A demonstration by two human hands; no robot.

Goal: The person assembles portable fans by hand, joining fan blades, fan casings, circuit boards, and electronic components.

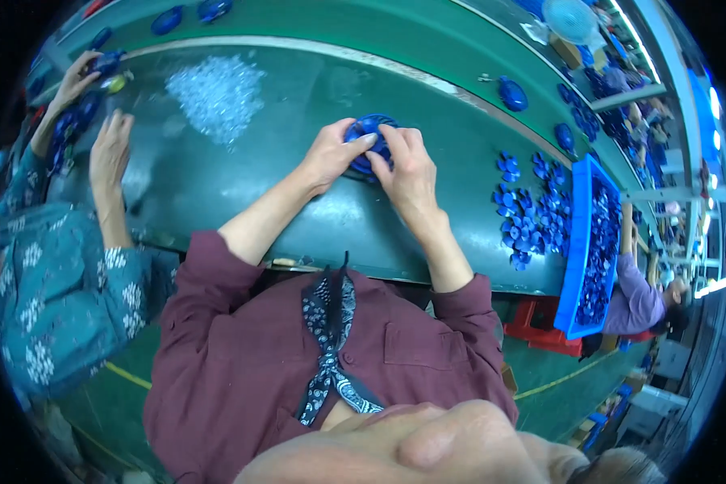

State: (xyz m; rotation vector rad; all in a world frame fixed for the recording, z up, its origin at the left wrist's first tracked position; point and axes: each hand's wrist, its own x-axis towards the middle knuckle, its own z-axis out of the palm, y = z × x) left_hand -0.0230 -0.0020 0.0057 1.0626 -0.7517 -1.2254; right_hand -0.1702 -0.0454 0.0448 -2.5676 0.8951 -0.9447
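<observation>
A round blue plastic part with curved ribs at its edge, like a small fan housing, is held over the green worktable in front of me. My left hand grips its left side, thumb pressed on the middle. From the right, my right hand closes on it with thumb and fingers bent over the inside. Fingers cover much of the part, so whatever lies within it cannot be made out.
Small clear plastic pieces are heaped at the back left. To the right lie loose blue blade-shaped pieces, beside a blue bin of similar pieces. Beyond the table, a green conveyor carries blue items. A co-worker's hand is at left.
</observation>
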